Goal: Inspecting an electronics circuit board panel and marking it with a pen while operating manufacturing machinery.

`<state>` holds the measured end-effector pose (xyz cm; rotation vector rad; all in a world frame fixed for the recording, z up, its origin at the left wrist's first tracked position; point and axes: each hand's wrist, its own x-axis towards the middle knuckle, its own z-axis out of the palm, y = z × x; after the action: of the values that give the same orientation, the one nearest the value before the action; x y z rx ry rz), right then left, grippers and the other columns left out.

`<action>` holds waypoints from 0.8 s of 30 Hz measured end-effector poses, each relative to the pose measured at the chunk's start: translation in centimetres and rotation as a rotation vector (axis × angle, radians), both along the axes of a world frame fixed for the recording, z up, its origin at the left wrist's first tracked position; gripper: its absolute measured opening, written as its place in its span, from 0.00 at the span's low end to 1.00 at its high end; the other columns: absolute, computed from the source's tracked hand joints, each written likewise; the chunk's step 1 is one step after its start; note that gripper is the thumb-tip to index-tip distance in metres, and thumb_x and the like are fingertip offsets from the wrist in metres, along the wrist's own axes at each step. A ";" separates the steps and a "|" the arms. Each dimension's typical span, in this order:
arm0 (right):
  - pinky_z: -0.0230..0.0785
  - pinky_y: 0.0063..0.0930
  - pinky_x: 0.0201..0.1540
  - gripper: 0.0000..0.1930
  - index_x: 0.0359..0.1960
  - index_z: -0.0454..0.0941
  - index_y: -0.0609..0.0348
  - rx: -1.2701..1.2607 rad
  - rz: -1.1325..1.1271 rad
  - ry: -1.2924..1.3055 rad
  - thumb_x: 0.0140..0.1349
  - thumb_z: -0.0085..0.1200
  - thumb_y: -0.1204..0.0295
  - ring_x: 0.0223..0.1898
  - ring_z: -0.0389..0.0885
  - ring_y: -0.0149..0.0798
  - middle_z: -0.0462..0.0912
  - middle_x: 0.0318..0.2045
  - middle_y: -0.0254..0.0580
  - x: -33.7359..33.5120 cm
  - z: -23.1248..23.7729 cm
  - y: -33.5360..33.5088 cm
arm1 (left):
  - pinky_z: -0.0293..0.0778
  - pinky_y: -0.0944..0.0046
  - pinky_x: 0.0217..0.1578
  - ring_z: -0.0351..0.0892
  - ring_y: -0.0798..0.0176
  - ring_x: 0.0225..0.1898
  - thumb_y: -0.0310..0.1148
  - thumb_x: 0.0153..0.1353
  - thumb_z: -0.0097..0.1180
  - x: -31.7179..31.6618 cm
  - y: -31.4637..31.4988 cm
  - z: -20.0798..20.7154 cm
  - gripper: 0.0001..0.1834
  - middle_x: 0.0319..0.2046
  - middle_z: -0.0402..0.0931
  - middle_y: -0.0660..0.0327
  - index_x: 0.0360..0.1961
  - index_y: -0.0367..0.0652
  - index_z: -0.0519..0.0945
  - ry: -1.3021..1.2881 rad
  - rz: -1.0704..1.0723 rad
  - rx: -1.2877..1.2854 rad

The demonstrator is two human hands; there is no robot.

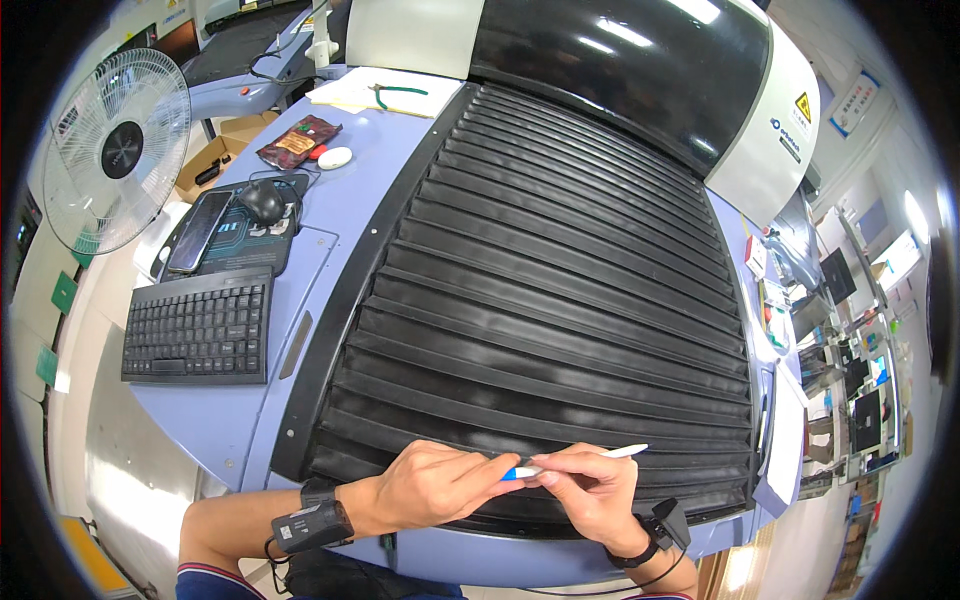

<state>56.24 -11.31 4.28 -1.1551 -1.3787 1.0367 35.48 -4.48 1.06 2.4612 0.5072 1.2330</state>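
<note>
Both of my hands meet over the near edge of the black ribbed bellows cover [560, 300]. Between them lies a slim white pen [625, 451] with a blue part near its left end. My left hand [440, 485] is closed, its fingertips pinching the pen at the blue part; that end is hidden inside the fingers. Thumb and fingers of my right hand [590, 490] pinch the white barrel, and its tapered end sticks out to the right, tilted slightly up. Dark bands with small devices sit on both wrists.
Left on the blue machine top are a black keyboard [197, 328], a phone [200, 232], a mouse [263, 202], a dark red packet [298, 142] and green-handled pliers [400, 90] on paper. A fan [122, 150] stands far left. Behind the bellows rises a glossy black hood [620, 70].
</note>
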 end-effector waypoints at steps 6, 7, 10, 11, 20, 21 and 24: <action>0.83 0.27 0.40 0.07 0.42 0.85 0.70 -0.115 0.007 0.026 0.64 0.61 0.82 0.37 0.88 0.39 0.87 0.36 0.50 -0.5 -0.3 -0.4 | 0.70 0.67 0.16 0.72 0.67 0.14 0.38 0.58 0.69 0.4 0.2 0.1 0.15 0.15 0.69 0.67 0.38 0.39 0.83 0.018 0.055 0.154; 0.81 0.25 0.42 0.08 0.44 0.85 0.68 -0.139 0.018 0.060 0.65 0.61 0.80 0.38 0.88 0.37 0.87 0.36 0.48 -0.5 -0.1 0.0 | 0.70 0.67 0.16 0.72 0.67 0.14 0.40 0.59 0.69 0.4 0.4 0.1 0.15 0.14 0.68 0.68 0.38 0.39 0.83 0.035 0.060 0.148; 0.81 0.26 0.43 0.10 0.48 0.84 0.69 -0.111 0.074 0.004 0.67 0.59 0.77 0.39 0.88 0.36 0.88 0.37 0.46 -0.3 -0.5 1.0 | 0.76 0.66 0.25 0.80 0.65 0.23 0.46 0.58 0.67 -1.0 -0.7 2.3 0.22 0.22 0.78 0.64 0.43 0.38 0.82 0.229 0.121 0.100; 0.82 0.28 0.44 0.11 0.49 0.83 0.69 -0.110 0.054 0.054 0.67 0.59 0.77 0.39 0.88 0.36 0.88 0.37 0.47 -0.4 -0.9 0.8 | 0.78 0.64 0.31 0.83 0.61 0.30 0.47 0.57 0.68 -1.5 -1.4 3.7 0.25 0.31 0.81 0.60 0.48 0.38 0.81 0.103 0.178 0.084; 0.83 0.30 0.39 0.23 0.59 0.71 0.69 -0.007 -0.159 0.247 0.62 0.60 0.79 0.35 0.87 0.42 0.84 0.38 0.58 1.2 -0.3 2.1 | 0.76 0.64 0.39 0.81 0.62 0.34 0.39 0.72 0.46 -23.1 -20.1 -9.8 0.19 0.31 0.82 0.53 0.46 0.31 0.78 -0.658 1.267 -0.426; 0.82 0.30 0.38 0.24 0.60 0.71 0.69 -0.017 -0.185 0.244 0.60 0.60 0.82 0.34 0.87 0.42 0.84 0.38 0.59 0.7 -0.2 2.2 | 0.72 0.64 0.33 0.77 0.65 0.29 0.38 0.74 0.45 -26.4 -22.9 -15.1 0.17 0.26 0.77 0.58 0.44 0.33 0.77 -0.649 1.427 -0.496; 0.80 0.28 0.33 0.29 0.61 0.69 0.69 -0.047 -0.229 0.214 0.54 0.55 0.88 0.31 0.85 0.40 0.81 0.38 0.62 0.7 -0.9 2.9 | 0.73 0.63 0.35 0.78 0.63 0.31 0.37 0.71 0.53 -32.8 -33.9 -29.4 0.14 0.27 0.78 0.59 0.44 0.33 0.77 -0.307 1.774 -1.008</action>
<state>56.98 -8.43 3.37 -1.1692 -1.0339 0.9999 2.66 -38.43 -28.35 0.5342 2.5560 1.1020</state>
